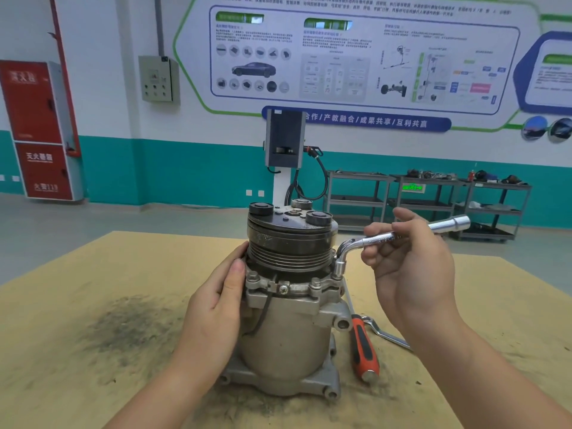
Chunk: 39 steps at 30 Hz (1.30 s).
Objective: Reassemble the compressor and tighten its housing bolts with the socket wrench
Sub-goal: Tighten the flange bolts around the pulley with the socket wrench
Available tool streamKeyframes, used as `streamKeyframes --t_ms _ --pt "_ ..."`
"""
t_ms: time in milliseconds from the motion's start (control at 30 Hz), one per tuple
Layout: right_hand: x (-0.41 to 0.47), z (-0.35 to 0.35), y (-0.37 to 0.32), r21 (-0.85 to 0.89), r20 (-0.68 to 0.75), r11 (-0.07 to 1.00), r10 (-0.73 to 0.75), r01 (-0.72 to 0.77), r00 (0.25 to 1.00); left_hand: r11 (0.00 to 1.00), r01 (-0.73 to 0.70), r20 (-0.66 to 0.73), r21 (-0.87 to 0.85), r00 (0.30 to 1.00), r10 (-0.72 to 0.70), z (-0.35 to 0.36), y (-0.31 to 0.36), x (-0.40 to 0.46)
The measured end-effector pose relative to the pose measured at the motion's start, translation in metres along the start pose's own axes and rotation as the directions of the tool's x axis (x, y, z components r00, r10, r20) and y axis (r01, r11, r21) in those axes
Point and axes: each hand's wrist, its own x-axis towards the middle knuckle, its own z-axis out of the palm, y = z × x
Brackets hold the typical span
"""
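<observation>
Upright on a tan, grime-smudged tabletop [93, 289] before a teal-and-white wall [185, 168]: compressor [291, 305], left hand [216, 308] flat against its flange with fingers straight, right hand [408, 267] gripping the socket wrench [365, 243] seated on a bolt, orange-handled screwdriver [365, 348] beside.

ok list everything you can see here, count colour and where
compressor: 1, silver body with dark pulley, upright at table centre
socket wrench: 1, chrome, L-shaped, lower socket on a bolt at the compressor's right flange
screwdriver: 1, red and black handle, lying right of the compressor
bent wrench: 1, silver, lying behind the screwdriver
table: 1, tan top with a dark grimy patch
carts: 3, grey, by the far wall, parts on top
fire cabinet: 1, red, far left
charger post: 1, grey, behind the table
hands: 2; left rests on the compressor's side, right holds the wrench
</observation>
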Motion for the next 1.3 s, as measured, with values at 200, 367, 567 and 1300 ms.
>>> streamKeyframes --t_ms 200,367,567,1300 --pt "0.005 -0.002 0.001 0.044 0.006 0.991 0.125 -0.125 0.992 1.000 0.011 0.008 -0.007 1.000 -0.011 0.000 0.004 -0.001" --pt "0.003 -0.004 0.004 0.044 -0.003 0.995 0.088 -0.088 0.996 1.000 0.004 0.011 0.014 1.000 -0.004 -0.001 0.003 0.000" --pt "-0.015 -0.006 0.013 -0.052 0.090 0.947 -0.311 0.316 0.946 1.000 -0.010 -0.001 0.006 1.000 0.010 -0.001 -0.002 0.000" --pt "-0.028 0.001 0.009 -0.371 0.804 0.154 -0.440 0.916 0.400 1.000 -0.024 0.009 -0.020 1.000 0.024 -0.001 -0.004 0.002"
